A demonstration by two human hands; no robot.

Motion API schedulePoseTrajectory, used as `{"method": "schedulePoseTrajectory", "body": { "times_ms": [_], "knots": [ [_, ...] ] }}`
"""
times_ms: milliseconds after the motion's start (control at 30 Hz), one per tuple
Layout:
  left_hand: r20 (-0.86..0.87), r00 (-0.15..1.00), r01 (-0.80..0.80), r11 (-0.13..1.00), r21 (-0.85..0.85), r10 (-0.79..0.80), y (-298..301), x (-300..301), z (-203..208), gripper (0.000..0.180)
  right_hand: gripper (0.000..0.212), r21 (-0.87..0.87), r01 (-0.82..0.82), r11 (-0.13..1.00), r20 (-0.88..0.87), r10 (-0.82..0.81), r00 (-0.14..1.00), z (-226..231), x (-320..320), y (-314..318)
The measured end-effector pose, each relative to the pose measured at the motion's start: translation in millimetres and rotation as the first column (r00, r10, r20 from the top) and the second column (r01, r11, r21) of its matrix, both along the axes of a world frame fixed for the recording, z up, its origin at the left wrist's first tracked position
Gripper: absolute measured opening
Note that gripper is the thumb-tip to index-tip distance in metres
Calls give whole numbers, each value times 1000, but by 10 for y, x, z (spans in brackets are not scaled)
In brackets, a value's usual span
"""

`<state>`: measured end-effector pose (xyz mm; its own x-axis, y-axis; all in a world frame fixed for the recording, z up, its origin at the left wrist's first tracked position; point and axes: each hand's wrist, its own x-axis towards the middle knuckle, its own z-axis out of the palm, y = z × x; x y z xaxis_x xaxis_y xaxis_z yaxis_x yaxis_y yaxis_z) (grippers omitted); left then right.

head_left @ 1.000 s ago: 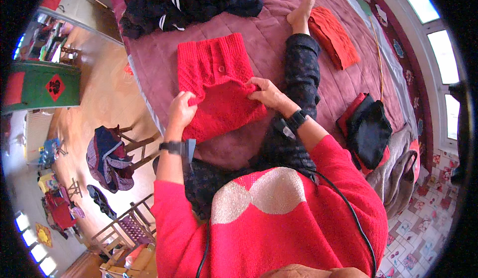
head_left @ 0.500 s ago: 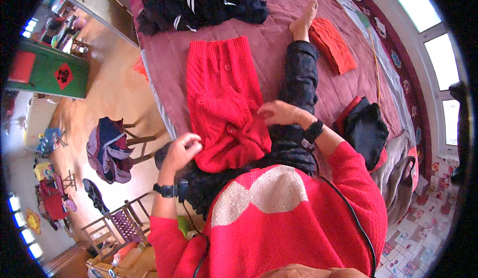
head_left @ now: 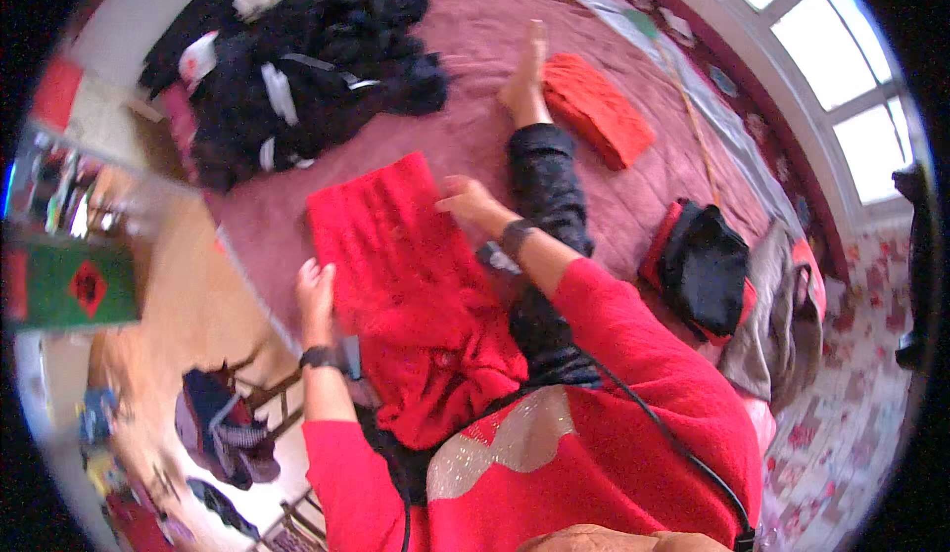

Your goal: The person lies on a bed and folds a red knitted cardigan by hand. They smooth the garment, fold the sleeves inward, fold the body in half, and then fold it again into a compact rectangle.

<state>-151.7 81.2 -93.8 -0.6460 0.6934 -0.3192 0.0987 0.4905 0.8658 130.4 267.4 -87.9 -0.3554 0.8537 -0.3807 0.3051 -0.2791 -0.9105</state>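
A red knitted cardigan [head_left: 406, 265] lies folded lengthwise across my lap and the bed, its ribbed hem pointing away from me. The lower part is bunched near my waist. My left hand [head_left: 316, 300] is at the cardigan's left edge, fingers raised and somewhat apart. At the right edge, near the hem, my right hand [head_left: 473, 204] has its fingers loosely spread toward the knit. Motion blur hides whether either hand touches it. Beyond my outstretched bare foot's right side lies a folded orange-red knit [head_left: 599, 109].
A pile of black clothes [head_left: 317, 77] covers the far left of the pink quilted bed [head_left: 475, 18]. On the right are a black bag-like item [head_left: 705, 265] and a grey-brown garment [head_left: 767, 324]. Clothes drape a wooden chair [head_left: 223, 428] on the left. A thin stick [head_left: 696, 122] lies near the windows.
My view has turned, and both hands have moved farther along the cardigan toward its hem. The cardigan's far part now slants to the left, and the buttons no longer show clearly.
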Motion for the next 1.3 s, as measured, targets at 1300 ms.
{"method": "schedulePoseTrajectory", "body": {
  "times_ms": [1300],
  "knots": [
    [-702,530,458,857,-235,-476,-391,100,245,23,28,578,-786,219,692,378,615,5,320,-261]
  ]
}}
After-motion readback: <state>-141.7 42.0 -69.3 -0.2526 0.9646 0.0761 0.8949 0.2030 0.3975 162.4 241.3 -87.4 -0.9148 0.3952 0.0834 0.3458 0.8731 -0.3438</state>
